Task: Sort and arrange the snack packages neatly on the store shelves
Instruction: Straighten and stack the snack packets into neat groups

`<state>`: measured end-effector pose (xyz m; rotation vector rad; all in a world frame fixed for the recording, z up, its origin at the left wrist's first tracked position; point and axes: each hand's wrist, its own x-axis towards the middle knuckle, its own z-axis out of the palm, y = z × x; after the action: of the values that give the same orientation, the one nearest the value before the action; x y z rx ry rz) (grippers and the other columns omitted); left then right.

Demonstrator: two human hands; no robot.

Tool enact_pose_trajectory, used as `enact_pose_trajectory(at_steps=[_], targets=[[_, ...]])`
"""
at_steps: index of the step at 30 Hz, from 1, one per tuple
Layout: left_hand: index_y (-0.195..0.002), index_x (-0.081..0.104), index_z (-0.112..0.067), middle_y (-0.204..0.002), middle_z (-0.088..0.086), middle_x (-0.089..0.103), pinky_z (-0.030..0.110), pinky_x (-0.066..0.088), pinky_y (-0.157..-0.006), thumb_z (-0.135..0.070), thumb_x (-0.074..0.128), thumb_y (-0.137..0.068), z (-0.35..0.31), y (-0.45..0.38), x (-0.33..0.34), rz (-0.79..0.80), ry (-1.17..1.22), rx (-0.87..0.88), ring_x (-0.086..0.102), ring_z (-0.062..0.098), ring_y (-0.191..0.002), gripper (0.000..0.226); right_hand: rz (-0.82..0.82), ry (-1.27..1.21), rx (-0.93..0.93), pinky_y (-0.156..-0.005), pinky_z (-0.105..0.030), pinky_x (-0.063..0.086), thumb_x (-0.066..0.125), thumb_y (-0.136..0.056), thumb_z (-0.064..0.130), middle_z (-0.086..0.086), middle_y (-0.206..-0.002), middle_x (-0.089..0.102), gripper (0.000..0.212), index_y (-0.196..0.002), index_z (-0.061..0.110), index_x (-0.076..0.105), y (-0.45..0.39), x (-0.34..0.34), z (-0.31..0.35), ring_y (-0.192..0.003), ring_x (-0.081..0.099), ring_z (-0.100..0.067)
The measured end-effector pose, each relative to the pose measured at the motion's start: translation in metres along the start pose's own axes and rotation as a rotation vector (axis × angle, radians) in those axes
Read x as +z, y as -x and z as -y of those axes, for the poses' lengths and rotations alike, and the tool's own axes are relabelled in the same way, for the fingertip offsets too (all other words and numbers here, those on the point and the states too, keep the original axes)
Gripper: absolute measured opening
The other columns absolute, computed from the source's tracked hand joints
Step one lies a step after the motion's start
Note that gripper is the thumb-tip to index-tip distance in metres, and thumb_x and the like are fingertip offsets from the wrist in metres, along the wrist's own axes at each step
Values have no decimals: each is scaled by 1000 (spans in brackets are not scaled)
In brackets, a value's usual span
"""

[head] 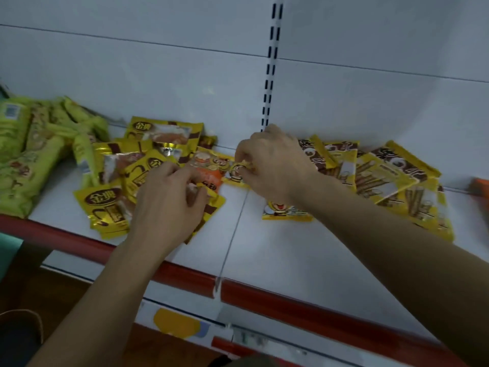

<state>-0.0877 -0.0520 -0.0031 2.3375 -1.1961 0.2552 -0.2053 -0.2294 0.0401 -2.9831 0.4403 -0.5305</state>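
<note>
Both bare forearms reach over the red-edged white shelf (264, 250). An orange-and-yellow plastic snack packet (211, 176) is pinched by the curled fingers of the left hand (169, 202), above a heap of yellow-and-brown foil packets (105, 205). A small yellow cartoon-printed packet (239, 172) is pinched by the right hand (272, 165). Yellow wafer-roll packets (383, 178) lie to the right, green packets (23, 154) far left.

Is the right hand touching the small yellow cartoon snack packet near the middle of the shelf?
Touching. The head view shows the right hand with its fingertips curled around and pinching the edge of the small yellow cartoon snack packet, with no gap between them.
</note>
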Motion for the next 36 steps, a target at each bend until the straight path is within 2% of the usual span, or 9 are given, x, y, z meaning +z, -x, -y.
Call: enact_pose_trajectory(at_steps=[6,12,15,17,20,24,29,32,36], targets=[[-99,70,-22,-100,1,58,41,49,-81,-31,71,-88,8,4,6,19,5,64,54,26,-100,14,170,287,232,-88,-48,31,62,-84,38,0,-95,67,20,-97,23,64,-20,25,19,-128,39,-32],[-90,71,-19,-89,-6,58,30,45,-71,-22,62,-93,1,-5,0,-106,272,83,55,16,-82,10,-167,119,246,-80,-39,30,59,-91,26,7,-79,68,12,-88,26,71,-19,22,23,-108,51,-24],[-89,71,-22,-88,-6,60,35,48,-71,-26,60,-93,-3,-13,0,-76,275,101,55,17,-84,12,70,272,256,-88,-45,33,64,-88,41,4,-90,68,17,-89,24,67,-18,18,29,-118,47,-27],[-88,71,-23,-86,-8,58,37,49,-70,-21,63,-92,-5,-16,3,-56,282,105,55,15,-83,9,152,311,289,-95,-48,33,64,-88,27,3,-92,65,6,-85,22,63,-16,22,31,-124,44,-28],[-89,73,-21,-85,-12,59,39,53,-67,-16,64,-92,-9,-17,4,-57,332,121,58,11,-77,10,64,291,313,-107,-56,27,64,-83,11,1,-86,65,9,-83,19,66,-13,28,28,-126,45,-26],[-95,69,-28,-75,-13,68,46,58,-67,-28,53,-102,-14,-17,3,-11,569,-28,66,9,-69,17,-286,38,295,-97,-48,34,70,-83,19,7,-78,68,5,-79,21,72,-6,23,20,-112,55,-24],[-91,75,-21,-87,7,76,44,56,-79,-38,46,-105,-45,-17,-9,177,1340,-392,72,22,-81,37,-449,-248,63,-81,-45,49,73,-83,18,9,-85,70,6,-87,21,77,14,3,36,-98,59,-22],[-115,69,-9,-100,10,75,40,55,-77,-30,49,-106,-55,-11,-7,82,1345,-375,72,25,-89,30,-453,-435,35,-83,-37,51,69,-90,14,5,-94,74,9,-94,15,77,31,-4,39,-94,65,-16],[-116,67,-21,-102,3,75,36,58,-69,-26,50,-105,-69,-1,-8,5,1291,-330,73,26,-91,21,-589,-735,388,-76,-28,58,64,-98,24,11,-105,71,17,-114,22,71,56,-24,27,-99,67,-7]])
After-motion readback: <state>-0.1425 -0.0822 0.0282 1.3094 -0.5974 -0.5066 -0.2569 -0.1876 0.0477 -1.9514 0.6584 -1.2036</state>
